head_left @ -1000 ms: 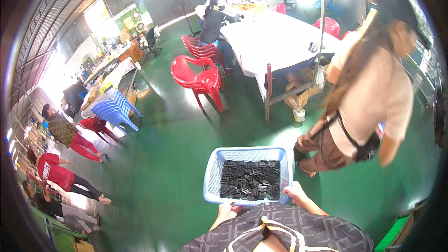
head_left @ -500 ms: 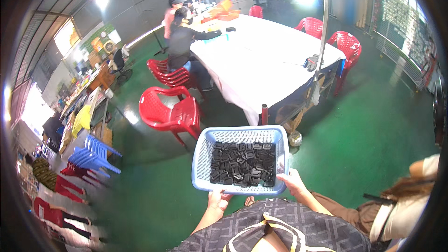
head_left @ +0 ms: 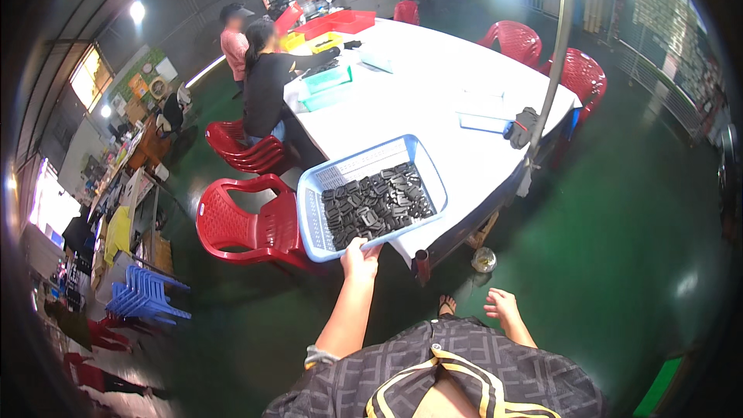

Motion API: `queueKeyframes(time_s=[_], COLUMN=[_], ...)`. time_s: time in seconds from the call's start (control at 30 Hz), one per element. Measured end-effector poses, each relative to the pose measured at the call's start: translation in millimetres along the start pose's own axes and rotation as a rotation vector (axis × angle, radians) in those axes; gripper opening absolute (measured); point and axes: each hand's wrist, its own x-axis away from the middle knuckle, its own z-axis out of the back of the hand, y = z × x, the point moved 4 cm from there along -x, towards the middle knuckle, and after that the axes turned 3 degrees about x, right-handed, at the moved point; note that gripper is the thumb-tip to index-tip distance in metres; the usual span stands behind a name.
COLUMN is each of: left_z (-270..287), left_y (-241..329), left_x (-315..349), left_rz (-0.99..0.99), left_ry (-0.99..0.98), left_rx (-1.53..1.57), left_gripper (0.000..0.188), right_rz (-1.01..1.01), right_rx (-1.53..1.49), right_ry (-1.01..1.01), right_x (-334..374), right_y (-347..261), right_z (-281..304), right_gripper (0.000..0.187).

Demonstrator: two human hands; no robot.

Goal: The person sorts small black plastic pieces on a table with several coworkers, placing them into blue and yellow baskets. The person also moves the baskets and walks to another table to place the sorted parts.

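Observation:
My left hand [head_left: 360, 260] grips the near rim of a light blue plastic basket [head_left: 362, 165], its fingers under the edge. Inside lies a heap of small black plastic pieces [head_left: 378, 205] that look like buckles. The basket is tilted and overlaps the near left corner of the white-covered table [head_left: 433, 77]; whether it rests on the table I cannot tell. Apart from the basket, my right hand [head_left: 503, 306] is held low in front of my body, open, with nothing in it.
Red plastic chairs [head_left: 251, 220] stand left of the table, close to the basket. A metal pole [head_left: 553, 62] rises at the table's right edge, beside dark gloves [head_left: 523, 128]. A person in black [head_left: 265, 89] sits at the far left side, near teal trays [head_left: 326, 81].
The basket has moved forward and left to the table corner. My right hand has let go of its rim and dropped back; the left still holds it. A person at the lower right has left the view.

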Motion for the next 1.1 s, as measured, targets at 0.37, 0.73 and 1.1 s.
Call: queueKeyframes(time_s=[0.37, 0.73, 1.1], left_z=[-112, -113, 28], left_y=[-173, -162, -9], left_x=[-138, 1, 35], left_rz=[0.065, 0.469, -0.174], left_ry=[0.329, -0.456, -0.072], left_rx=[0.125, -0.271, -0.103], left_gripper=[0.049, 0.042, 0.028], right_rz=[-0.064, -0.028, -0.041], right_rx=[-0.204, -0.371, -0.235], right_ry=[-0.165, -0.299, -0.044], right_x=[-152, -179, -280], right_y=[-151, -244, -246], right_z=[-1, -144, -141], right_gripper=[0.052, 0.101, 0.033])
